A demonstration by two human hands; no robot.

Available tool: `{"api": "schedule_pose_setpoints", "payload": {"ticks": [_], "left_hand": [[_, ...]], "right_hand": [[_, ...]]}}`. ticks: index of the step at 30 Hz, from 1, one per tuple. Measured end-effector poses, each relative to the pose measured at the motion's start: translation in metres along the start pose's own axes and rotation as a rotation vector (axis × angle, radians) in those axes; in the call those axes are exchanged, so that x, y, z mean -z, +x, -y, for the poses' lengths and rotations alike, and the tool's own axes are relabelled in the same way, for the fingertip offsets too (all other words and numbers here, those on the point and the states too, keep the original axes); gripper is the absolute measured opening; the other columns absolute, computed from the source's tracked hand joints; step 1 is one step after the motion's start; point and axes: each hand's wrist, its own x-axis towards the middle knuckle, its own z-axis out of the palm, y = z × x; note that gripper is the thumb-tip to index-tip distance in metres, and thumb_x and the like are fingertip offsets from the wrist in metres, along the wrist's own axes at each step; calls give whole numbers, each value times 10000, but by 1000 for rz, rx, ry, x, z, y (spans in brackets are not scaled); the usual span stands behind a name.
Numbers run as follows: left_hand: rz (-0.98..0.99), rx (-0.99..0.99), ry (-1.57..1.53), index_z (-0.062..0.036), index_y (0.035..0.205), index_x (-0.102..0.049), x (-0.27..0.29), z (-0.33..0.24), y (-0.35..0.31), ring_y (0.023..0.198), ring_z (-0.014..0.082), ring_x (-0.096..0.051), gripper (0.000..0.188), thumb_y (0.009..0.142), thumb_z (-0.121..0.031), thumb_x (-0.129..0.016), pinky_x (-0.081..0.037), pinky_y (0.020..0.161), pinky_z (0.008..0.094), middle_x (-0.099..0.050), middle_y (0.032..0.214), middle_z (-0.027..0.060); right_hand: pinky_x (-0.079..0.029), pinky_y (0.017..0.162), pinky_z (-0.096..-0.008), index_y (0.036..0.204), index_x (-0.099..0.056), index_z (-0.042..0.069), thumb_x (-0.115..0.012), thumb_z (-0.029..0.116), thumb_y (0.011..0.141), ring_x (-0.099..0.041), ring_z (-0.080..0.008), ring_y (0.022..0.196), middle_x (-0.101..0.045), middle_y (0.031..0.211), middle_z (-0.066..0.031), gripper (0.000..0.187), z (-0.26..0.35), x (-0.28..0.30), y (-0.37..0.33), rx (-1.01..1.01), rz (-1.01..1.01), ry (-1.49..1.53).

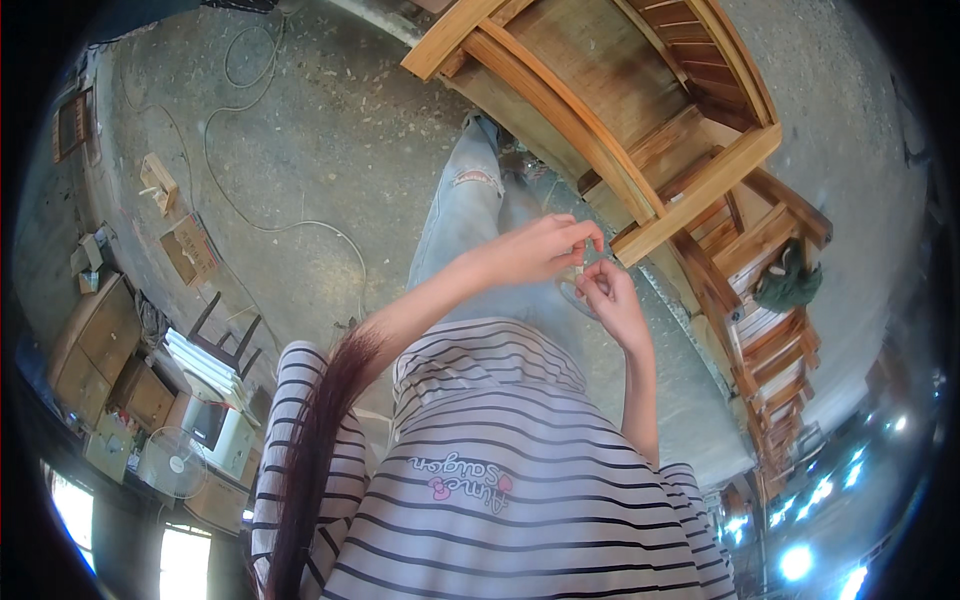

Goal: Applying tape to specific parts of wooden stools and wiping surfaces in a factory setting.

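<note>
In front of my thighs, my two hands come close together with the fingertips almost meeting. My left hand [548, 246] has its fingers bent and pinched downward at a small pale bit, too small to name. Thumb and forefinger of my right hand [617, 304] pinch at the same spot. Beside the right fingertips hangs a pale ring-shaped thing [567, 292], partly hidden by the fingers and hard to tell from the jeans behind it. Just beyond my hands is the corner of a wooden furniture frame [640, 240], apart from the fingers.
More slatted wooden pieces [775, 370] line the right side, with a dark green cloth [790, 282] over one. A hose [290, 228] curls across the concrete floor at left. Farther left are a cardboard box [190, 250], a standing fan [172, 462] and wooden cabinets [88, 368].
</note>
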Motion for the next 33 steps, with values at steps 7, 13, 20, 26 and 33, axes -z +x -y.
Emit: {"api": "schedule_pose_setpoints", "payload": {"ticks": [7,13,20,26,33], "left_hand": [[139,24,11,-53,1097,-499,-6,0,-8,920,319,-572,239,864,-11,-533,-457,786,401,-569,883,124],[-2,87,-137,-36,1118,-501,-12,4,-19,982,322,-592,249,885,-53,-584,-471,824,381,-620,960,133],[-147,98,24,-75,993,-674,-10,5,-20,981,298,-599,252,785,-196,-748,-467,863,392,-671,918,93],[-122,93,21,-76,873,-710,-12,12,-13,938,297,-613,153,771,-180,-755,-468,847,385,-688,903,87],[-176,158,-20,-46,842,-702,-16,13,-5,872,313,-641,114,781,-138,-734,-488,797,383,-695,882,113]], "right_hand": [[-501,686,-310,870,-586,-54,-593,89,872,-638,-163,718,-646,737,-103,143,8,3,-7,24,63,-77],[-410,594,-230,925,-550,4,-595,121,919,-529,-72,680,-602,769,-29,126,13,7,-10,-15,131,-11],[-466,588,-256,956,-589,-25,-565,89,942,-585,-107,674,-649,794,-64,117,8,1,-5,86,53,58],[-506,670,-316,959,-591,-33,-576,45,909,-663,-198,740,-669,816,-133,94,6,-2,-2,120,-49,-118],[-476,600,-257,995,-568,-27,-570,54,927,-592,-101,667,-653,844,-67,106,-11,-4,4,237,-137,-180]]}}
